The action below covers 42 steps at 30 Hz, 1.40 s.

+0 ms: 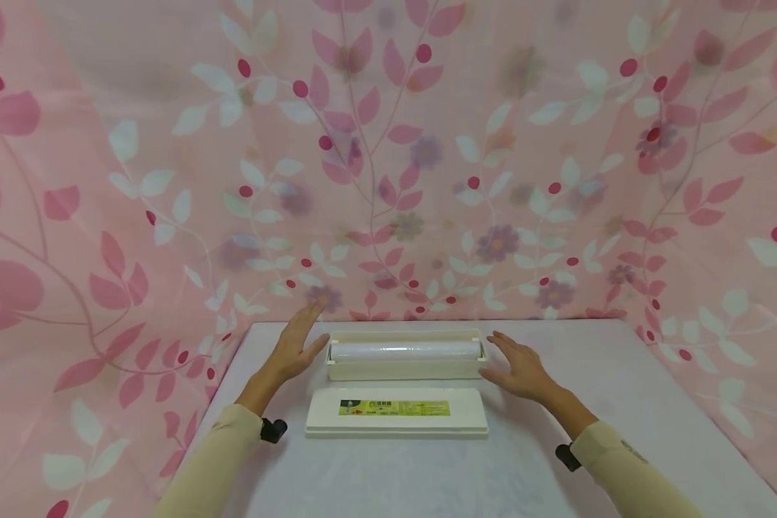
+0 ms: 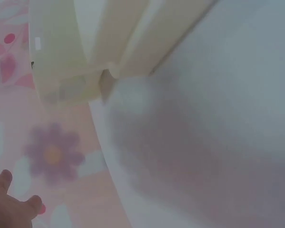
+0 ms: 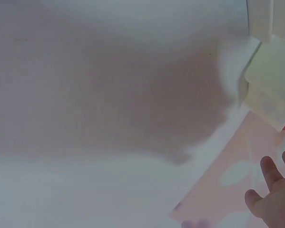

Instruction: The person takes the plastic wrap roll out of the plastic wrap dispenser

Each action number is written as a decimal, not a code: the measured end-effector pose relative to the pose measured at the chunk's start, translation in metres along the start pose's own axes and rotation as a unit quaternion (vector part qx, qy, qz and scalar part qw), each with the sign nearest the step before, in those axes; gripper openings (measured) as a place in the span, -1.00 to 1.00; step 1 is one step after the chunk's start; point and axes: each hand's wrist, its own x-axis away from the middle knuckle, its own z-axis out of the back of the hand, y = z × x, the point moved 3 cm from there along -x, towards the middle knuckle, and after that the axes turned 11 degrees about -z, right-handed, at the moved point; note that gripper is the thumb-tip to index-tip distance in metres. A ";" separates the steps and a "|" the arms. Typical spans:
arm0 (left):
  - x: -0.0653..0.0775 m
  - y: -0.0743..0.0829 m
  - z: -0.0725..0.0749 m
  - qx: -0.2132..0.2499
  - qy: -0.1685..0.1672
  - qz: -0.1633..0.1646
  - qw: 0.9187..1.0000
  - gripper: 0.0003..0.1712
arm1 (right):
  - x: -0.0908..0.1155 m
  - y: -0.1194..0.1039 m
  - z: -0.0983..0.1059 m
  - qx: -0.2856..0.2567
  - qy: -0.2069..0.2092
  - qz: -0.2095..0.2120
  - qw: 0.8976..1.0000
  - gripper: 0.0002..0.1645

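A white oblong box point(image 1: 404, 371) lies open at the far side of the table, with a shiny roll of clear film point(image 1: 404, 350) lengthwise inside. In front of it rests its separate white lid point(image 1: 398, 430), which bears a green and yellow label point(image 1: 395, 408). My left hand point(image 1: 290, 350) is at the box's left end, fingers extended and thumb spread towards the corner. At the right end, my right hand point(image 1: 519, 368) has its fingers spread likewise. Whether either thumb touches the box, I cannot tell. Both wrist views catch only some fingers, beside the box ends point(image 2: 56, 52) point(image 3: 270, 95).
A pale cloth covers the table point(image 1: 388, 475). Pink curtains point(image 1: 388, 180) with a leaf and flower print hang behind it and at both sides, close to the table's edges. Small black wrist cameras point(image 1: 274, 430) sit at the sleeve cuffs.
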 end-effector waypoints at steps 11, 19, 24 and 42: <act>-0.011 -0.005 -0.013 -0.009 -0.092 0.094 0.991 -0.19 | -0.016 -0.015 0.004 -0.002 0.009 0.029 1.000 -0.16; -0.009 -0.013 -0.025 0.092 -0.135 0.134 0.977 -0.21 | -0.026 -0.025 0.000 -0.019 -0.024 0.019 0.999 -0.18; -0.003 -0.014 -0.035 0.136 -0.175 0.147 0.964 -0.10 | -0.029 -0.028 -0.003 -0.012 -0.023 0.024 0.999 -0.18; -0.002 -0.015 -0.047 0.116 -0.248 0.152 0.950 0.05 | -0.044 -0.047 -0.012 -0.082 -0.084 0.004 0.993 -0.24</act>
